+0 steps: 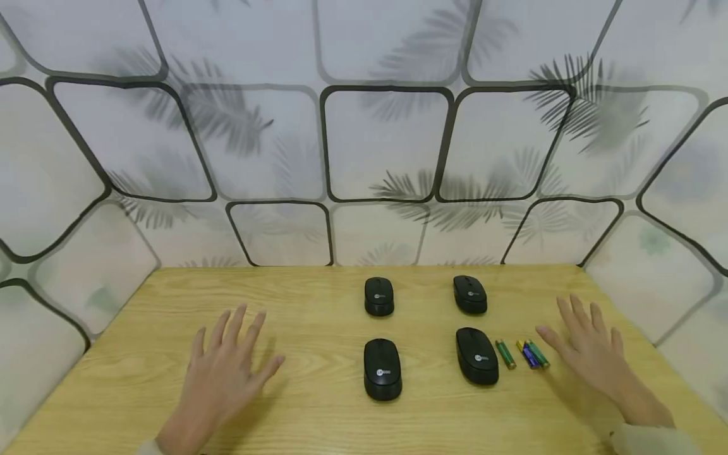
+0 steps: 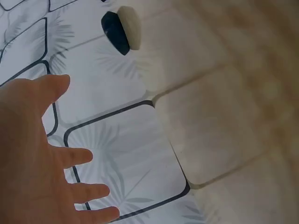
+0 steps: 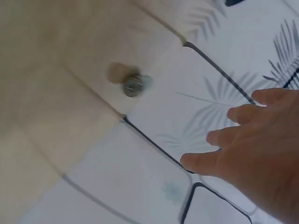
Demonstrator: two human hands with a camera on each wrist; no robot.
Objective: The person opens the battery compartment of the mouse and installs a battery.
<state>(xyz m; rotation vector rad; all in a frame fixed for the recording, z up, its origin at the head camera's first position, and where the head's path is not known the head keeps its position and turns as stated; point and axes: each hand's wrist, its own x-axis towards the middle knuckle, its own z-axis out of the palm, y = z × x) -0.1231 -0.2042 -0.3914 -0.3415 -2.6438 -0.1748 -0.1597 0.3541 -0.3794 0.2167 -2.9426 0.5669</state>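
My left hand (image 1: 224, 366) hovers above the left part of the wooden table, its fingers spread and holding nothing. Over the right side, my right hand (image 1: 594, 354) is likewise spread, with its thumb near a small group of batteries (image 1: 531, 355) in green, blue and yellow. Another green battery (image 1: 505, 354) lies between that group and a black computer mouse (image 1: 476, 356). A second black mouse (image 1: 383, 370) sits nearer the middle. Behind them are two more black mice, one at centre (image 1: 378, 296) and one farther right (image 1: 470, 294). The left wrist view shows a dark mouse (image 2: 115, 32) beyond the thumb.
The wooden tabletop (image 1: 307, 411) carries all these things. Walls covered in pale cloth (image 1: 387, 145) with dark rounded outlines and leaf prints stand along its back and both sides.
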